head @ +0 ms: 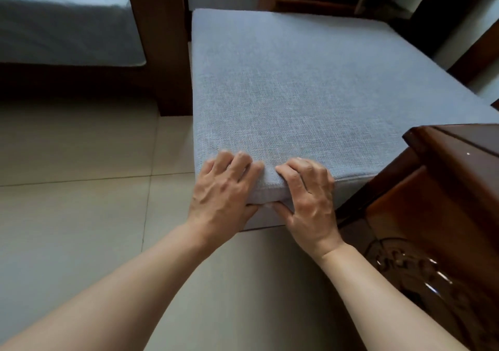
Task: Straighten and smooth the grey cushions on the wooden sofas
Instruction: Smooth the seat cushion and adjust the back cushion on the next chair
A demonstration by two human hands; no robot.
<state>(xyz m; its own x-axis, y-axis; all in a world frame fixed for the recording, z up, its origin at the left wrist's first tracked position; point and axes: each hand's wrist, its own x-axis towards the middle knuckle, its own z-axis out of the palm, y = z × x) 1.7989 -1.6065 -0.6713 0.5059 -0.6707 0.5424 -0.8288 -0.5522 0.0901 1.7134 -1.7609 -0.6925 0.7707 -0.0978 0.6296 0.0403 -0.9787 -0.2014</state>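
Note:
A thick grey woven seat cushion [291,86] lies on a dark wooden sofa and fills the middle of the head view. Both hands clamp its near front edge, close to its left corner. My left hand [224,194] has its fingers curled over the top surface and its thumb under the edge. My right hand [307,196] grips the same edge just beside it, fingers on top, thumb beneath. The cushion's front face is pinched between them. A second grey cushion [62,32] rests on another wooden sofa at the upper left.
A carved, glossy wooden armrest [442,188] stands right of my right hand. A dark wooden sofa post [162,48] separates the two seats. Beige floor tiles [81,202] spread out on the left and below. Wooden furniture fills the top right.

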